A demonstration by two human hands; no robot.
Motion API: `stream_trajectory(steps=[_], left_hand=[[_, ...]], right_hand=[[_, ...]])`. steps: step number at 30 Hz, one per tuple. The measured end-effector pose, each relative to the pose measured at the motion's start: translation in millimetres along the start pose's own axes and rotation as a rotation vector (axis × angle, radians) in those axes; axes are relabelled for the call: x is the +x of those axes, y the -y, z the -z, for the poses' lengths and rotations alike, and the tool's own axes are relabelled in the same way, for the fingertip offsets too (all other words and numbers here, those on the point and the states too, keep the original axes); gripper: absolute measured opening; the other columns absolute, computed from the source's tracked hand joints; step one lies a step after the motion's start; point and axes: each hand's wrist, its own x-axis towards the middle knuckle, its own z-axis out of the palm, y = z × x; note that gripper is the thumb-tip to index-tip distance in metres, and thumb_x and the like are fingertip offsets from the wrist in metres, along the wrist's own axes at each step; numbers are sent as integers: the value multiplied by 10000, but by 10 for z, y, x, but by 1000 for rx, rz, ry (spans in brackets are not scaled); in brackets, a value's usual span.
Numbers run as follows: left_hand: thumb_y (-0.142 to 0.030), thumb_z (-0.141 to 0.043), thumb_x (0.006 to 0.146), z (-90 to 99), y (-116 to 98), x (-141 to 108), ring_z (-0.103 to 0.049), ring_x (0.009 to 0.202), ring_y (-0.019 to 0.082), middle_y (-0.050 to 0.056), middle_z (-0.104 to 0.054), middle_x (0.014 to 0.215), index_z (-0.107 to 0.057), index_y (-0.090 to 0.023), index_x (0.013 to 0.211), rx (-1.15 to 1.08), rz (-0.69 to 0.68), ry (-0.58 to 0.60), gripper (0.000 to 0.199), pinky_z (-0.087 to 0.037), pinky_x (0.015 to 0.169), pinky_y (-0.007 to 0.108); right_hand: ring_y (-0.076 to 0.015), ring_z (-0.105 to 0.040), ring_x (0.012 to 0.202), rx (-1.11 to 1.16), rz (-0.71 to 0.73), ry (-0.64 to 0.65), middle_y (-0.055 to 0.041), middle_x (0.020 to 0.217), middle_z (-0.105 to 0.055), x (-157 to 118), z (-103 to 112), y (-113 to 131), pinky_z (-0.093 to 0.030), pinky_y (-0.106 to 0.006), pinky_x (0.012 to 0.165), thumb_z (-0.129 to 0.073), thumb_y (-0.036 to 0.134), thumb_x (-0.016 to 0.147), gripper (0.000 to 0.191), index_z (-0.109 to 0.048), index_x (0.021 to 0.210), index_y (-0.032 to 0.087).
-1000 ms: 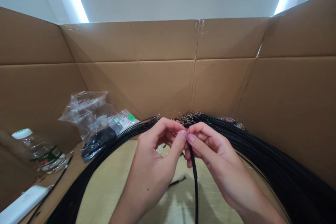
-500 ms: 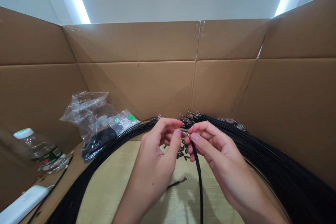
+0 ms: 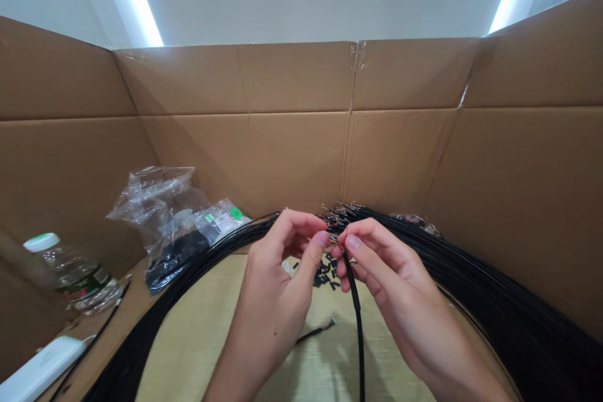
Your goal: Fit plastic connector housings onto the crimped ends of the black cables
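Observation:
In the middle of the head view, a black cable point(image 3: 359, 333) runs up from the bottom edge to my fingertips. Thin coloured wires point(image 3: 333, 240) come out of its upper end. My right hand point(image 3: 391, 282) pinches the cable's end where those wires emerge, thumb against forefinger. Just to the left, my left hand point(image 3: 282, 282) is closed in a pinch at the far ends of the same wires; its fingertips hide most of what they grip. Small black tube pieces point(image 3: 325, 273) lie scattered behind and below my hands. A short lead with a small connector point(image 3: 332, 322) lies on the surface underneath.
Bundles of black cables curve along the left point(image 3: 188, 282) and right point(image 3: 471, 270). At left are a plastic bottle point(image 3: 75, 279), a white box-shaped device point(image 3: 44, 367) and clear bags point(image 3: 174, 239). Cardboard walls point(image 3: 245, 151) enclose the workspace.
Both hands keep almost the same position on the cable and wires. The fingertips have shifted slightly, and the wires between them look a little more bent.

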Motion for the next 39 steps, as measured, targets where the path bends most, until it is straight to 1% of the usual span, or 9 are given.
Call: stream_trajectory(steps=[3,7,11,14,19,26,30,34,39], left_hand=[[-180,-701,1047,8,-18,0,-766,823,112,-30,-784,900,-747,-229,977,-12,-1,29,97,-595,752,176],[-195,-698,1061,22,-50,-5,-773,833,116,-21,-804,934,-787,-237,1036,-82,28,96,101,-597,744,177],[-234,-701,1084,41,-78,-5,-721,759,96,-30,-782,887,-798,-238,1028,-190,98,201,112,-583,742,171],[-275,-689,1103,58,-76,-2,-717,785,102,-26,-779,894,-800,-245,1060,-252,154,257,123,-591,764,177],[-225,-764,1044,53,-62,-9,-748,782,94,-33,-785,882,-792,-240,1037,-188,126,190,33,-599,761,159],[-206,-751,1039,8,-71,-2,-742,761,90,-44,-793,877,-793,-247,1007,-96,42,105,67,-593,722,150],[-212,-758,1022,20,-55,10,-769,818,115,-28,-815,922,-804,-253,1079,-83,40,58,84,-612,739,168],[-253,-750,1026,41,-46,3,-774,833,131,-9,-827,940,-817,-244,1047,-75,66,71,71,-623,754,187],[-295,-782,1005,63,-45,-8,-769,821,136,-10,-823,914,-815,-241,1038,-129,143,96,72,-621,758,194]], right_hand=[[-126,-617,782,59,-66,4,8,867,-672,-13,-5,26,-549,-210,715,-858,479,982,253,-785,920,246],[-135,-602,804,158,-153,8,-8,875,-666,-14,29,30,-540,-219,732,-874,450,963,239,-816,911,224],[-148,-590,840,217,-188,33,-30,899,-672,-4,64,23,-532,-229,739,-868,411,967,223,-848,921,194],[-147,-586,849,244,-193,70,-34,922,-693,1,64,24,-526,-228,753,-850,388,986,197,-854,943,196],[-134,-581,805,216,-171,25,-3,872,-647,-15,34,27,-521,-230,762,-882,413,953,237,-799,887,202],[-117,-616,768,7,-77,15,22,863,-677,-20,19,19,-509,-235,778,-906,462,926,248,-792,942,242],[-115,-656,786,-27,-53,22,27,899,-696,-10,54,15,-529,-238,798,-905,444,930,221,-795,971,257],[-112,-693,810,-32,-46,47,22,973,-722,-11,89,16,-557,-237,814,-909,396,930,187,-802,995,257],[-122,-723,813,-41,-19,39,17,888,-749,-7,97,22,-576,-230,815,-930,372,917,191,-800,981,247]])
